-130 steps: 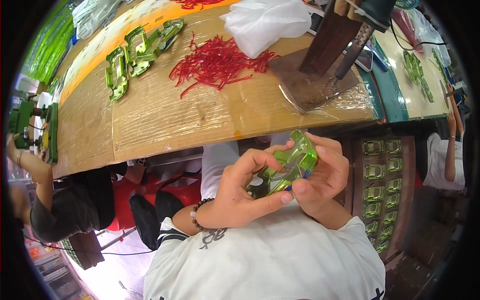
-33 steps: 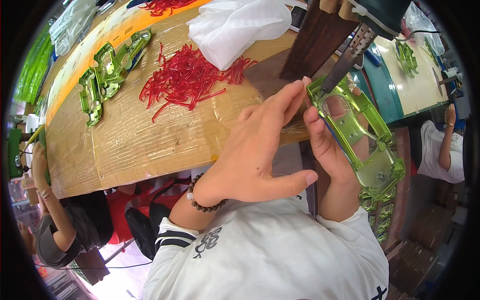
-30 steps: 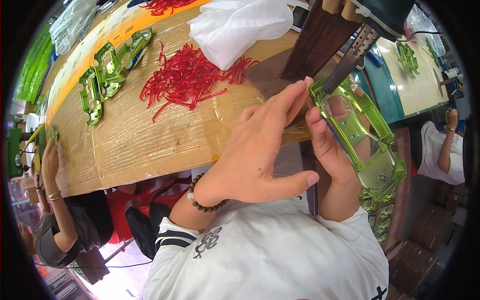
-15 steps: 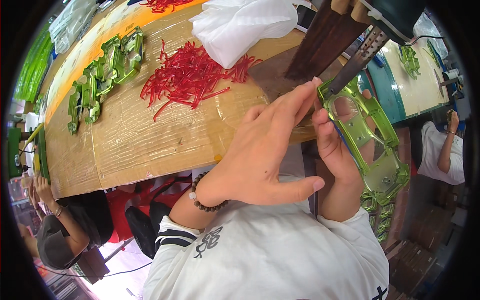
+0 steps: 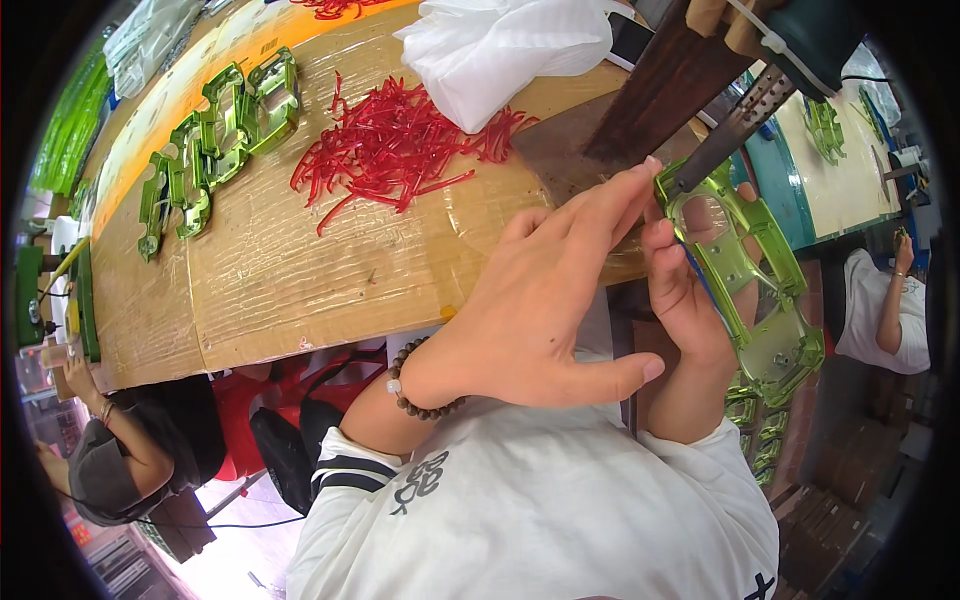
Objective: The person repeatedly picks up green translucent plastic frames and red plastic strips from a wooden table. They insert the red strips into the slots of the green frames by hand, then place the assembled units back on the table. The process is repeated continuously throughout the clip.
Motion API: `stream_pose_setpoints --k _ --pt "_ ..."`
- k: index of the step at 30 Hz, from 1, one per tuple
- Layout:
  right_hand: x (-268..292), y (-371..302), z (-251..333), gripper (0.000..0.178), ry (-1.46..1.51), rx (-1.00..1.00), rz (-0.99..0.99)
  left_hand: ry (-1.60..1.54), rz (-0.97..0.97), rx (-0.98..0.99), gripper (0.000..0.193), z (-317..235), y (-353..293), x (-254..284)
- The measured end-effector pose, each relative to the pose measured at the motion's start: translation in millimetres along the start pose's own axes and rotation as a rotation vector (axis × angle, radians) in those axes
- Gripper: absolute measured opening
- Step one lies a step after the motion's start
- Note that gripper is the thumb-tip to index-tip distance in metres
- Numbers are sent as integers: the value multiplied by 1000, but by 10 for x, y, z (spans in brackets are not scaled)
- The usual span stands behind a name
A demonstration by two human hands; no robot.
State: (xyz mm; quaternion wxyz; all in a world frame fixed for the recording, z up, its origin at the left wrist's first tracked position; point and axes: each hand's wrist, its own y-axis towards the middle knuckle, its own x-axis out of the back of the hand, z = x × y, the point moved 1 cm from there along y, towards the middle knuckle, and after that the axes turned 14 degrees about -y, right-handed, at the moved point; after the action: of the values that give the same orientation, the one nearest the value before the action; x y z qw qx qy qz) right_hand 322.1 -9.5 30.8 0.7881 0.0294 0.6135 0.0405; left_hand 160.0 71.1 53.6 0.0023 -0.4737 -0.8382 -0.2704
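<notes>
My right hand (image 5: 690, 315) holds a translucent green plastic frame (image 5: 745, 285) from below and behind, some fingers showing through its openings. The frame is tilted, with its upper end under the flat dark nozzle of a hot-air gun (image 5: 750, 105). Nozzle and frame corner appear to meet, but contact is not clear. Stretched across in front, my left hand (image 5: 545, 310) has its fingers out and thumb apart. Its fingertips reach the frame's upper left corner beside the nozzle. Whether they pinch anything there is hidden.
Red plastic strips (image 5: 390, 150) are heaped on the cardboard-covered table (image 5: 300, 290), below a white bag (image 5: 505, 55). Several green frames (image 5: 205, 165) lie in a row at the left. A dark wooden post (image 5: 645, 85) rises beside the gun. Other people sit left and right.
Both hands and the green frame appear slightly further right, as do the table and gun, so the view has shifted a little. The hold on the frame looks the same.
</notes>
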Motion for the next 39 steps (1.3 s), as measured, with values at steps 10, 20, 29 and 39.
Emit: stream_pose_setpoints --k 10,20,29,39 --pt "-33 -131 -12 43 -178 122 -184 -193 -60 19 88 32 -133 40" --pt "150 -279 2000 47 -1170 333 -715 1276 -721 356 59 -78 -800 2249" --pt "1106 360 3808 27 -1736 382 -1113 1138 -740 846 50 186 -1242 3208" --pt "512 263 3786 44 -2763 580 -1597 1078 -817 783 55 49 -950 2769"
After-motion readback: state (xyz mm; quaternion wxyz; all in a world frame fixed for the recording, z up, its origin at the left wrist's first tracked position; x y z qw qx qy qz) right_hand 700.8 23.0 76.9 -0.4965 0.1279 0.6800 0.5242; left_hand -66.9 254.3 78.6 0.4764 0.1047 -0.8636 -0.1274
